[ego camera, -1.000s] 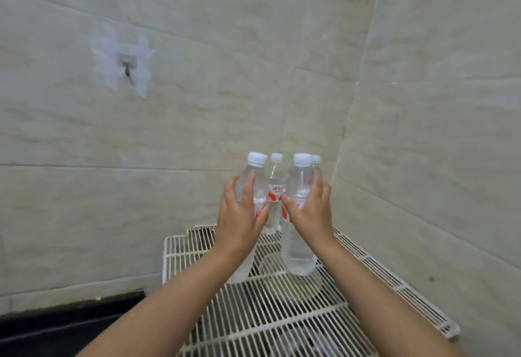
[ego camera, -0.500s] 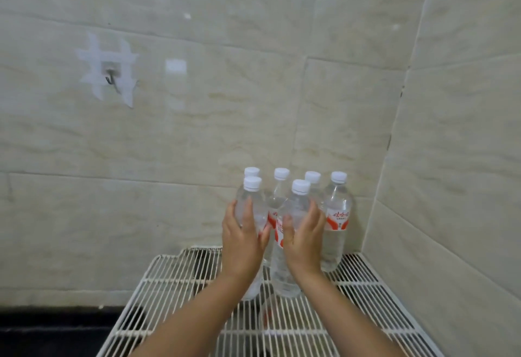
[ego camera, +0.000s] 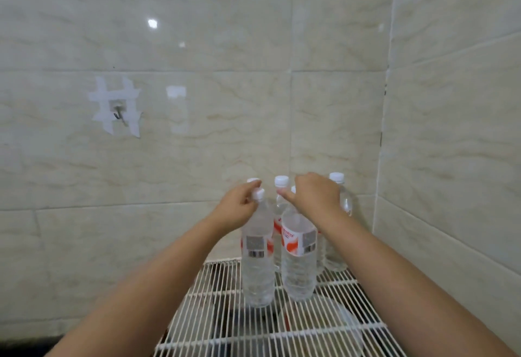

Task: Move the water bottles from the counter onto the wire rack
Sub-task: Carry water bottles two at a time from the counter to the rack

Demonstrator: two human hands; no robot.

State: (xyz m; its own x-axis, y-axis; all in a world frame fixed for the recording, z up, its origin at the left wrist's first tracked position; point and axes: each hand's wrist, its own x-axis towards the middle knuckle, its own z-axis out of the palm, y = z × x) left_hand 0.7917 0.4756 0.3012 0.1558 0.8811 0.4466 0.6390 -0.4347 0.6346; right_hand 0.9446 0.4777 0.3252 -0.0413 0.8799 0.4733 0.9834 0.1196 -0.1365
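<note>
Several clear water bottles with white caps and red-white labels stand upright on a white wire rack [ego camera: 225, 325] in the tiled corner. The front left bottle [ego camera: 258, 266] has my left hand [ego camera: 238, 205] pinching its neck just under the cap. The front right bottle [ego camera: 298, 260] stands beside it, and my right hand [ego camera: 315, 196] is curled over its top, hiding the cap. Behind them stand more bottles, one at the far right [ego camera: 339, 215] and one in the middle [ego camera: 281, 184], partly hidden by my hands.
Glossy beige tiled walls close in behind and on the right. A small hook [ego camera: 118, 115] taped to the back wall hangs at left. Under the rack wires a round clear lid-like shape [ego camera: 324, 325] shows. A dark strip [ego camera: 17, 342] lies at lower left.
My hands slid from the bottles' bodies up to their necks and caps. The two front bottles now stand on the rack, and the view has tilted upward.
</note>
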